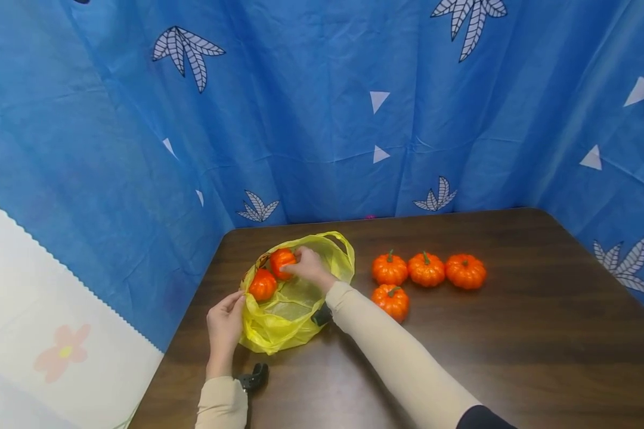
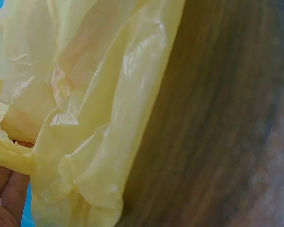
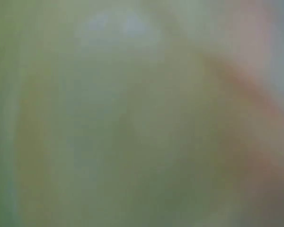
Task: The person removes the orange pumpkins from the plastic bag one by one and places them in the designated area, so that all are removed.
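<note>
A yellow plastic bag (image 1: 279, 335) lies with its mouth spread on the left part of the table. At its left rim my left hand (image 1: 224, 328) pinches the plastic; the left wrist view shows the bag's crumpled side (image 2: 104, 123) close up, fingers (image 2: 12, 189) beside a fold. My right hand (image 1: 312, 269) reaches into the bag and grips a small orange pumpkin (image 1: 281, 263) by its right side. Next to it in the bag sits another orange pumpkin (image 1: 263, 286). The right wrist view is a yellowish-green blur.
Right of the bag, a row holds a left pumpkin (image 1: 389, 270), a middle pumpkin (image 1: 426, 270) and a right pumpkin (image 1: 466, 271). One more pumpkin (image 1: 392, 302) lies in front, near my right sleeve (image 1: 392, 351). A blue curtain (image 1: 322, 119) hangs behind the brown table (image 1: 542, 333).
</note>
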A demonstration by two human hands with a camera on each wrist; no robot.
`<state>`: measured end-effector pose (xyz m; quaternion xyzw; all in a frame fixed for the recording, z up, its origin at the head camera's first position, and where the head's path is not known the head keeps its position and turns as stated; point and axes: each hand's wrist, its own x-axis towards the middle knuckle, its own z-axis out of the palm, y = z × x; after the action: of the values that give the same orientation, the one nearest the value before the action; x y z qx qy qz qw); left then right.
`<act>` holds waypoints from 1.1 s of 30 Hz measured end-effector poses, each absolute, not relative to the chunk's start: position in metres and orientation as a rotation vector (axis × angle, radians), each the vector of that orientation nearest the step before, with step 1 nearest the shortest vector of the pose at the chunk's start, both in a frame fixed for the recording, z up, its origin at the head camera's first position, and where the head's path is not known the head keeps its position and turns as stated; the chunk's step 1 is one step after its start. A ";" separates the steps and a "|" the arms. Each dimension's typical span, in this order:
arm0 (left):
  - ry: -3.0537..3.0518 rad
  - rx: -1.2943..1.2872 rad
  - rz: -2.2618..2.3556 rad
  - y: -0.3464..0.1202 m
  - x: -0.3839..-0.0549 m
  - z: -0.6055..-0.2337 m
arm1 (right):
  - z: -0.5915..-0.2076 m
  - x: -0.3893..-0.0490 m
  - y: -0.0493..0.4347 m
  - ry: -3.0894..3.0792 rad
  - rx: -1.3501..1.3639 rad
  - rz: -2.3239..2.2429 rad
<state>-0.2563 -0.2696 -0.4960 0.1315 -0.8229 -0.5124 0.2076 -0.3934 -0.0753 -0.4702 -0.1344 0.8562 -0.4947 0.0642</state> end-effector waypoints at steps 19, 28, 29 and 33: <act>-2.297 0.356 -1.407 -0.270 -0.255 -0.493 | -0.473 -0.390 -0.079 2.635 -0.383 -1.484; -2.294 0.342 -1.380 -0.271 -0.256 -0.492 | -0.468 -0.385 -0.070 2.591 -0.398 -1.522; -2.295 0.345 -1.381 -0.271 -0.255 -0.492 | -0.468 -0.385 -0.070 2.584 -0.384 -1.518; -2.295 0.360 -1.381 -0.271 -0.253 -0.491 | -0.469 -0.384 -0.073 2.530 -0.326 -1.525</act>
<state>-0.2528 -0.2706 -0.4910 0.1299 -0.8287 -0.4988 0.2179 -0.3840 -0.0730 -0.4686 -0.1093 0.8483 -0.5112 0.0847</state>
